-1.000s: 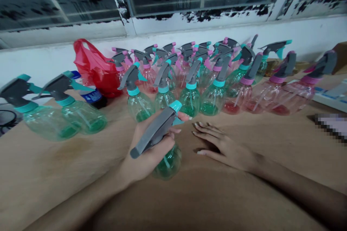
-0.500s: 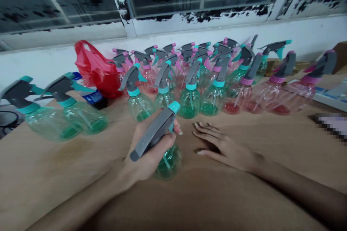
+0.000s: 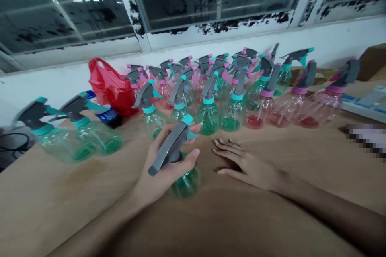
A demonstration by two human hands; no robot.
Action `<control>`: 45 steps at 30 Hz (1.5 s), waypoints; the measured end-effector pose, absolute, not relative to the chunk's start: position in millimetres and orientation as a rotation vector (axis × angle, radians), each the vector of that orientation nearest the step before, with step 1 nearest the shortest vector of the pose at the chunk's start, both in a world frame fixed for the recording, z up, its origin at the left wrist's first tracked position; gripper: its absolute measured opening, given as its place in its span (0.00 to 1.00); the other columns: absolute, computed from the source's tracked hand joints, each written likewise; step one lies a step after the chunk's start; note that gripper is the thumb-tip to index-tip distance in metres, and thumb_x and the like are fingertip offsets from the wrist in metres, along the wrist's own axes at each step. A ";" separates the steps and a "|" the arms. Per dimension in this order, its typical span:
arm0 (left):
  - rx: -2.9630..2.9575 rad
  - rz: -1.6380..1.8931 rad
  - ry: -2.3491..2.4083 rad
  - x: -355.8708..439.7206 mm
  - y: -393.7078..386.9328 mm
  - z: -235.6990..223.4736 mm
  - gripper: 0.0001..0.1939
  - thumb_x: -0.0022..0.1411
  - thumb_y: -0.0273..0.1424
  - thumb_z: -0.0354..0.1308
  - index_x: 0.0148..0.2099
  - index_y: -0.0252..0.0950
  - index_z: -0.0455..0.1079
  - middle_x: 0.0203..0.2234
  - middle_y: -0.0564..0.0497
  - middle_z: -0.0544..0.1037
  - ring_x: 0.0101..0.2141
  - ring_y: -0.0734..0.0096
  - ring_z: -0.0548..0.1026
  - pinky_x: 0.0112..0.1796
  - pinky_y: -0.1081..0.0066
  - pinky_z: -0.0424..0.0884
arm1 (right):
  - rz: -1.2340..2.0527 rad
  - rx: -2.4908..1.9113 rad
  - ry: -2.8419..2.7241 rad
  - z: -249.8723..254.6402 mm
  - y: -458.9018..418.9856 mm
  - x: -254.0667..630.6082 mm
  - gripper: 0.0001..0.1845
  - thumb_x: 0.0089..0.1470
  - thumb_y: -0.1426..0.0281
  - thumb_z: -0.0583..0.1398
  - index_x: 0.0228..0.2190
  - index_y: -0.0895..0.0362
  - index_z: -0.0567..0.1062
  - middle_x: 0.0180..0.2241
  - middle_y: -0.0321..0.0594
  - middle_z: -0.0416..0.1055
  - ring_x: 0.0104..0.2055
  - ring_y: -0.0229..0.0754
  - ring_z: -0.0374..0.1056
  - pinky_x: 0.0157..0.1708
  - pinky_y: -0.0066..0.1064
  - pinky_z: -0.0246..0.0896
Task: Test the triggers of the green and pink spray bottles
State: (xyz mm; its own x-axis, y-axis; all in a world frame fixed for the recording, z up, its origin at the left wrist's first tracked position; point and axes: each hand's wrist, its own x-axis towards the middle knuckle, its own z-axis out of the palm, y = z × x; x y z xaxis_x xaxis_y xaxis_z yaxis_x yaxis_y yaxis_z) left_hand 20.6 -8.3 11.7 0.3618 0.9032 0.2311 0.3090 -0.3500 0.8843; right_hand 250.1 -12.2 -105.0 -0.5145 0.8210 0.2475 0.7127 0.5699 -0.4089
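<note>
A spray bottle (image 3: 186,181) with green liquid, a turquoise collar and a grey head stands upright on the table before me. My left hand (image 3: 161,168) is around its neck, below the grey trigger head. The thumb and fingers there are spread apart, not wrapped tight, and part of the neck is hidden by them. To the right, my right hand (image 3: 243,164) lies palm down on the wooden table (image 3: 241,217), fingers stretched out and holding nothing. Just beyond my hands stands a front row of green bottles (image 3: 208,118) and pink bottles (image 3: 259,114).
Several more spray bottles crowd behind the front row, near the wall. Two green bottles (image 3: 104,138) stand at the left, beside a dark drink bottle (image 3: 110,117) and a red plastic bag (image 3: 111,88). At the right are a blurred-out flat object (image 3: 368,138) and a cardboard box (image 3: 374,62).
My left thumb and fingers have loosened and spread around the bottle's neck. The bottle stays at nearly the same spot. My right hand keeps its pose; the view has tilted slightly upward.
</note>
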 end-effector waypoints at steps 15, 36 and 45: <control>2.108 0.794 1.166 -9.5 -16.6 -11.3 0.32 0.52 0.38 0.62 0.57 0.46 0.57 0.54 0.47 0.69 0.53 0.51 0.67 0.53 0.54 0.64 | 0.260 -1.247 -2.413 -103.0 -11.3 248.5 0.32 0.57 0.50 0.50 0.56 0.56 0.62 0.60 0.44 0.56 0.64 0.45 0.47 0.61 0.46 0.45; 2.071 0.985 1.588 -126.4 11.6 -10.7 0.20 0.55 0.45 0.58 0.46 0.38 0.70 0.41 0.46 0.78 0.42 0.54 0.75 0.43 0.58 0.70 | 0.095 -1.453 -2.106 -24.6 35.4 116.0 0.31 0.54 0.52 0.53 0.55 0.56 0.63 0.39 0.46 0.76 0.34 0.52 0.73 0.36 0.47 0.68; 2.085 1.050 1.539 -122.9 54.4 -12.8 0.24 0.57 0.47 0.55 0.48 0.36 0.67 0.42 0.46 0.77 0.43 0.56 0.74 0.45 0.60 0.68 | 0.205 -1.391 -2.008 -31.5 69.7 89.5 0.38 0.51 0.51 0.54 0.58 0.58 0.57 0.52 0.53 0.66 0.50 0.59 0.66 0.45 0.51 0.64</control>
State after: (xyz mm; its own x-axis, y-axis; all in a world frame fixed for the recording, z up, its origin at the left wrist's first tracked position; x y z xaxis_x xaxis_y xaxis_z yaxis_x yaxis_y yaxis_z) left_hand -122.9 54.4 -12.8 0.1383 0.9237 0.3573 0.6691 -0.3531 0.6539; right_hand 89.5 69.7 -31.5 -0.2012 0.8764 0.4376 0.7698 0.4177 -0.4825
